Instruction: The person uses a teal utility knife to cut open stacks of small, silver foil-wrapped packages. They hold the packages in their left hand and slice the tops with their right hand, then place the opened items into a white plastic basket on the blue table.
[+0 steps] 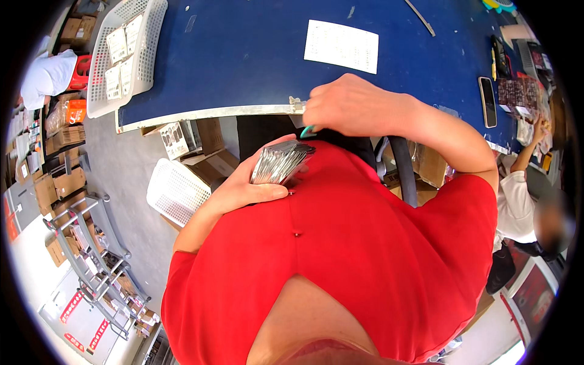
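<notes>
In my left hand (237,187) is a fanned stack of thin silvery packets (280,164), held in front of my red shirt with the thumb along its near side. My right hand (335,107) is curled over the near edge of the blue table (228,59). A small teal item (308,131) pokes out below its fingers; most of it is hidden, so its kind cannot be told. Torn tape (297,105) sticks to the table edge beside those fingers. A white printed sheet (341,46) lies on the table beyond my right hand.
A white perforated basket (148,59) with wrapped card packs stands at the table's left end. Below the edge are another white basket (175,187) and cardboard boxes (214,166). A phone (488,101) lies to the right, near a co-worker (515,205). Metal trolleys (98,264) stand left.
</notes>
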Demonstrator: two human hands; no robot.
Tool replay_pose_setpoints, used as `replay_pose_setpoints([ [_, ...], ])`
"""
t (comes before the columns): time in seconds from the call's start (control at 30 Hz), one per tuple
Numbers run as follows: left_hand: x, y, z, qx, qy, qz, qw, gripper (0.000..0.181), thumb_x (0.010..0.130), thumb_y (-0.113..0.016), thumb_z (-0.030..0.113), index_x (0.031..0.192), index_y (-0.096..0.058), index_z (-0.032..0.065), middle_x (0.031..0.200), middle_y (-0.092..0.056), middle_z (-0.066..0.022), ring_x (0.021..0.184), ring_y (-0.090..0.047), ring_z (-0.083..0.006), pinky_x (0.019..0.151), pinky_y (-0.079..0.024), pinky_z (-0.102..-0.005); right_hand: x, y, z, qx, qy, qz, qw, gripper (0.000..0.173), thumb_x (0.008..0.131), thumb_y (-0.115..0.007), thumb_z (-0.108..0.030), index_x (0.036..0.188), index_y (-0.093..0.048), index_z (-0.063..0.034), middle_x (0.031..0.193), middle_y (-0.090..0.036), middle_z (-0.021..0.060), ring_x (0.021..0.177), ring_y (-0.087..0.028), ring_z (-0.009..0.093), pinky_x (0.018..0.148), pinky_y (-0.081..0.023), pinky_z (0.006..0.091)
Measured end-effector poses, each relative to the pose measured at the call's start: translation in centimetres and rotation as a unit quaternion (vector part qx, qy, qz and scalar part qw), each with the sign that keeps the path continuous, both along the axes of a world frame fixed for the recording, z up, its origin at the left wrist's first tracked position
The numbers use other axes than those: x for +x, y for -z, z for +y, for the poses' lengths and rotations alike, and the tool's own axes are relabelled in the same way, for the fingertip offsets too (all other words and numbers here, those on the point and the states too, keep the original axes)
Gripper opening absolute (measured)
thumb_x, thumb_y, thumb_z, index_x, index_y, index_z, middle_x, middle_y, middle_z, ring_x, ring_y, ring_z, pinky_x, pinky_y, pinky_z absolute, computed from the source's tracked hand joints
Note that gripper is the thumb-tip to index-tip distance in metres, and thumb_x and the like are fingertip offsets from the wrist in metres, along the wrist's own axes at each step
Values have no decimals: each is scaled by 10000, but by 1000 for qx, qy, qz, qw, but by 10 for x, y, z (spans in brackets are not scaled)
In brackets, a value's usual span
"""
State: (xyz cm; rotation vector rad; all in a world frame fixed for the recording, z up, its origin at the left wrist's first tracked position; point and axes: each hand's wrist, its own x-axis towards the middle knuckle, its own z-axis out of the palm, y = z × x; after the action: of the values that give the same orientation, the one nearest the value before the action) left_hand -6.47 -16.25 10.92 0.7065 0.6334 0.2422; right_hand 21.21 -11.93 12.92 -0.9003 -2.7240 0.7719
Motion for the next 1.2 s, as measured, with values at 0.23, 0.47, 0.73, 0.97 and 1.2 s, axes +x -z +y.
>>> replay_pose_setpoints([
  [0.23,-3,-1,0,-33,17,33,999,839,830,-771,142,1522,-312,23,1317,-589,-112,1190,-600,-193,1037,-461,-349,-10,-38,9,-45,-13,246,968,92,886,-677,-148,937,-671,-72,852,-662,79,833,-640,288,672,-507,388],
  [0.47,-1,-1,-2,13,14,14,1000,860,828,-779,146,1533,-297,39,1339,-577,-109,1190,-601,-194,1033,-465,-351,-8,27,-13,-11,-44,-169,985,99,839,-705,-108,806,-617,-75,740,-586,66,765,-600,262,653,-505,380],
  [0.73,-4,7,-1,-17,22,24,999,853,843,-765,136,1535,-280,21,1350,-572,-122,1226,-581,-214,1040,-457,-355,-12,-40,7,-3,-13,264,965,101,854,-689,-158,844,-634,-73,769,-616,88,779,-629,283,632,-496,414],
  [0.97,-1,3,1,1,23,2,1000,875,837,-770,144,1540,-265,18,1393,-538,-129,1270,-556,-221,1066,-434,-362,-4,33,-9,-14,-43,-118,992,91,857,-644,-119,788,-605,-75,729,-598,42,782,-623,239,602,-508,378],
  [1.2,-5,14,1,24,41,40,998,858,845,-754,118,1542,-264,19,1389,-536,-124,1251,-564,-211,1040,-457,-349,-9,-35,9,11,-15,215,976,74,858,-693,-118,920,-679,-79,817,-654,53,765,-618,263,629,-496,365],
])
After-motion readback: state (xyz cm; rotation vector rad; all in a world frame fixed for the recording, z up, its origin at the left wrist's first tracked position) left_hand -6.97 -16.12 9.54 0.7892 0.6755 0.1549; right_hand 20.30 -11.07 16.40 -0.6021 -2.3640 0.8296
